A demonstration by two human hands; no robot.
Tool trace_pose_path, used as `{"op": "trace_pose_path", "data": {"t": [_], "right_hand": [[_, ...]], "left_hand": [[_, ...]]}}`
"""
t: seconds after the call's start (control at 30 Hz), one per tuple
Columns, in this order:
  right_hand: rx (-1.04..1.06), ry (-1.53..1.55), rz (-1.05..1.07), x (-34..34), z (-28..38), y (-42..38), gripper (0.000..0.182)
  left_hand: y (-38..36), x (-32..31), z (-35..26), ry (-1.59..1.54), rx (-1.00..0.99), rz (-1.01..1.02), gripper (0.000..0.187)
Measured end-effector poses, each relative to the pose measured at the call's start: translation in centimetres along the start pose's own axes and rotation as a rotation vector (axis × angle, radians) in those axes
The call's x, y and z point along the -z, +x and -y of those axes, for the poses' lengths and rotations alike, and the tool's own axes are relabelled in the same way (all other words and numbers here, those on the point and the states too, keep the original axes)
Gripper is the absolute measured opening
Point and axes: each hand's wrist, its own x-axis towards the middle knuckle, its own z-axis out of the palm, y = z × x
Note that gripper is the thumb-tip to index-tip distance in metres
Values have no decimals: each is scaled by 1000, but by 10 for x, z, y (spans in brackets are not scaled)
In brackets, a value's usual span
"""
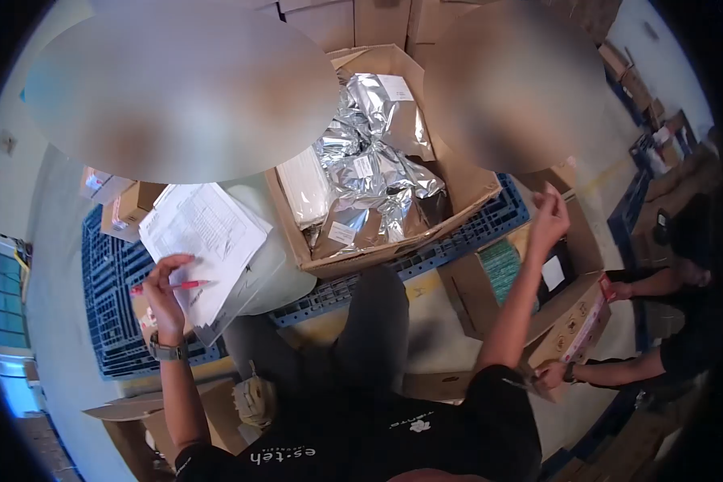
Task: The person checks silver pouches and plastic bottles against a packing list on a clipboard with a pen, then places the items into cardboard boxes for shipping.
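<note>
So, my left grip [165, 299] is loosely curled round a red pen [189, 284], which sits crosswise above the printed sheets [209, 223]; my right grip [549, 217], way past the carton [464, 181], is half-open, seemingly empty.

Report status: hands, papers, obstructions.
Left hand holding red pen over papers. Right hand raised, nothing visible in it. Co-worker's hands on printed carton, clear of papers.

My feed shows a blue pallet [106, 325] left of the left hand [164, 296], a co-worker's sleeve [680, 357] right of the right hand [549, 218].
</note>
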Motion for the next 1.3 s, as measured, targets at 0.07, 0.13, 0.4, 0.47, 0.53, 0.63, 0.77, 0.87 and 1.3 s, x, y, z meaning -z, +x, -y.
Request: {"op": "trace_pose_path", "data": {"t": [0.07, 0.13, 0.4, 0.47, 0.53, 0.63, 0.77, 0.87, 1.3], "right_hand": [[92, 62, 83, -41, 103, -47, 27], [-29, 246, 366, -69, 183, -111, 26], [503, 269, 1817, -115, 298, -286, 15], [419, 431, 1833, -116, 295, -299, 18], [315, 254, 1896, -107, 291, -312, 17], [283, 320, 1934, -95, 279, -344, 15], [13, 516, 1806, -81, 272, -370, 13], [-19, 600, 1577, -88, 262, -379, 12], [-407, 621, 1116, -82, 216, -346, 14]], "left_hand": [[1, -7, -12, -22, -70, 79, 79], [-6, -28, -37, -47, -140, 110, 83], [-70, -62, -81, 133, -325, 199, 61], [-76, -58, -66, 73, -276, 221, 51], [-72, -39, -50, 202, -371, 227, 73], [-60, -14, -33, 222, -398, 147, 84], [-40, -6, -3, 408, -329, 90, 62], [-32, -11, 9, 750, -416, 115, 64], [-55, 6, -3, 720, -335, 162, 74]]}}
